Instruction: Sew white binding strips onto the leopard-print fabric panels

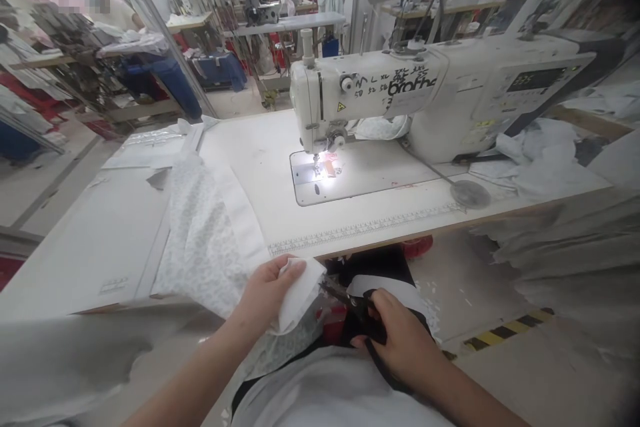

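Pinched between the thumb and fingers of my left hand (270, 290) is the white band of a garment piece (197, 227), in front of the table edge. Its pale grey-patterned cloth drapes over the tabletop to the left and hangs down over my lap. My right hand (400, 330) grips black-handled scissors (363, 313) by their loops. The blades point left and meet the end of the white band (303, 287); whether they are cutting into it I cannot tell. A curved white strip (387, 290) lies just behind the scissors.
A white sewing machine (365, 90) with a lit needle area stands on the white table (260, 140). A printed ruler (360, 230) runs along the front edge. Crumpled white cloth (535, 150) lies at the right. Scraps dot the floor. Beyond, other workstations and a person's arm (133, 17) show.
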`<state>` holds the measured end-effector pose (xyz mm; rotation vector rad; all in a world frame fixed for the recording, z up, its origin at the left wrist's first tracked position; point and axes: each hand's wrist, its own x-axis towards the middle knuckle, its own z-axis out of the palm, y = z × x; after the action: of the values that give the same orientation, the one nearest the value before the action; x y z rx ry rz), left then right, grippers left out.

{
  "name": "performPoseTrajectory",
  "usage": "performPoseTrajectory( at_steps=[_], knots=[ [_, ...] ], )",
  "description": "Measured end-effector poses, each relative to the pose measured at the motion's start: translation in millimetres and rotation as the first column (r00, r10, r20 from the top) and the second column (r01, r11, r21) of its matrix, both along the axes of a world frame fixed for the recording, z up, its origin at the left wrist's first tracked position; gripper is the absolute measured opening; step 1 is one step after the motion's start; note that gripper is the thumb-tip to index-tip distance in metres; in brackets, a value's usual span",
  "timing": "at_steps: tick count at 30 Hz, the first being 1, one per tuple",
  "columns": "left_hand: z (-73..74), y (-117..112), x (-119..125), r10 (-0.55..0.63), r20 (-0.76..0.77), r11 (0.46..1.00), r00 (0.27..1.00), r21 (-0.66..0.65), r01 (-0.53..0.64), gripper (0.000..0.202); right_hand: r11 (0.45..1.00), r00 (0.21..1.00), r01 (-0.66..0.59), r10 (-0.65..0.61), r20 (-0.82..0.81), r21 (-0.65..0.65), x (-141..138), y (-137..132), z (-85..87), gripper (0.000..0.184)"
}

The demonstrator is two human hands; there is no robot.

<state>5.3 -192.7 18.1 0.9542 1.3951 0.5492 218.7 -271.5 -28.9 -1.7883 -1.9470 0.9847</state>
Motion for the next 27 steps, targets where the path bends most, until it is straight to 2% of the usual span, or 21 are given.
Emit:
performPoseTrajectory(
  at_steps=[6, 9, 12, 14, 18, 21, 24, 27],
  knots=[
    [-6.3, -6, 5, -0.011, 0.071, 1.000, 0.997, 0.022, 0.009, 0.043, 0.998, 0.999, 0.024, -0.023, -0.025, 0.056, -8, 5, -1.1, 0.030],
    [-7.0, -8, 7, -0.033, 0.099, 0.999, 0.995, 0.031, 0.030, 0.042, 0.999, 0.999, 0.046, -0.046, -0.027, 0.023, -10, 5, -1.6, 0.031],
    [-6.2, -9, 8, -0.023, 0.075, 1.000, 0.997, 0.014, 0.022, 0.040, 0.998, 0.999, 0.028, -0.030, -0.027, -0.052, -9, 5, -2.2, 0.030],
    [-7.3, -9, 8, -0.038, 0.062, 0.999, 0.997, 0.007, 0.037, 0.038, 0.998, 1.000, 0.019, -0.020, -0.022, -0.052, -9, 6, -3.0, 0.028],
    [-11.3, -11, 8, -0.117, -0.031, 0.989, 0.993, 0.084, 0.119, 0.035, 0.999, 1.000, 0.030, -0.030, 0.001, 0.010, -7, 5, -6.6, 0.026],
    [-4.8, -11, 6, -0.187, -0.125, 0.972, 0.974, 0.117, 0.202, 0.036, 0.999, 0.999, 0.036, -0.036, -0.029, -0.020, -5, 4, -7.1, 0.027],
    [11.9, 1, -1, -0.268, -0.279, 0.921, 0.922, 0.206, 0.330, 0.035, 0.999, 0.998, 0.035, -0.035, -0.044, -0.005, 3, 11, 1.8, 0.031],
    [23.6, 30, -9, -0.209, -0.533, 0.804, 0.820, 0.384, 0.454, 0.028, 0.992, 0.995, 0.080, -0.085, 0.052, 0.093, 17, 35, 19.7, 0.030]
  ],
)
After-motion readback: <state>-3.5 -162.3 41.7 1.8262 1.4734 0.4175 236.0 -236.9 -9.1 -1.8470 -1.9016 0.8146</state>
